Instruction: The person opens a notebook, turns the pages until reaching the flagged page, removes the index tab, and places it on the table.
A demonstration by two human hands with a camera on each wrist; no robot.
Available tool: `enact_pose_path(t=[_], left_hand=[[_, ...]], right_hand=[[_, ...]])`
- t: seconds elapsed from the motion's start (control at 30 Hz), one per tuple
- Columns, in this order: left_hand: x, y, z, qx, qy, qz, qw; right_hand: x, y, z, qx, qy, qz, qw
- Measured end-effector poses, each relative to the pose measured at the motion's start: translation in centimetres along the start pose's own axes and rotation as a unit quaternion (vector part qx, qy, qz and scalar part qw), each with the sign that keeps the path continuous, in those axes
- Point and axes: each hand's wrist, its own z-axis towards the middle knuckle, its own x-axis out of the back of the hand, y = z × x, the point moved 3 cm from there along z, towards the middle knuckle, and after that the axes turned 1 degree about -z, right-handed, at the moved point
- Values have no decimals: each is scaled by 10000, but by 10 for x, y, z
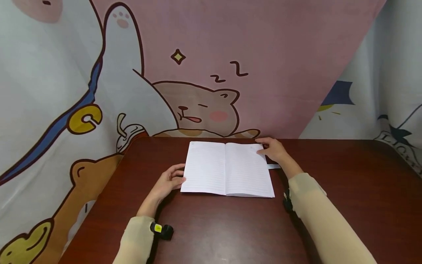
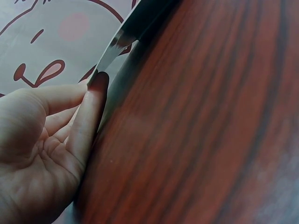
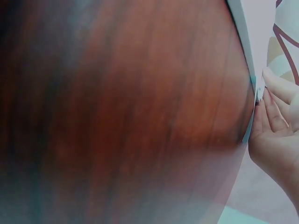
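Note:
An open notebook (image 1: 205,169) with faintly lined white pages lies spread in the middle of the dark table. At its left edge my left hand (image 1: 167,180) pinches the side between thumb and fingers; the left wrist view shows the thumb and a fingertip meeting at the notebook's thin edge (image 2: 110,53). My right hand (image 1: 274,149) is at the upper right corner, thumb on the page and fingers beyond the edge. From the right wrist view, that hand (image 3: 276,123) pinches the page side (image 3: 256,42). A pale strip (image 1: 273,166) sticks out from the notebook's right side.
The reddish-brown wooden table (image 1: 211,227) reaches back to a cartoon-printed cloth (image 1: 280,73) hanging behind it and along the sides. A black wrist camera (image 1: 163,231) on the left sleeve sits low over the table.

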Motion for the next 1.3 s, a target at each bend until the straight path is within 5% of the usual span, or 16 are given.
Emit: enact_pose_path(t=[0.3,1.3], left_hand=[[1,0,1,-33,-43,-4,10000],[1,-2,1,-23,-47,67,10000]], right_hand=[[-2,-5,2,289,48,-393,9988],[-4,-2,4,-28,259,-336,9991]])
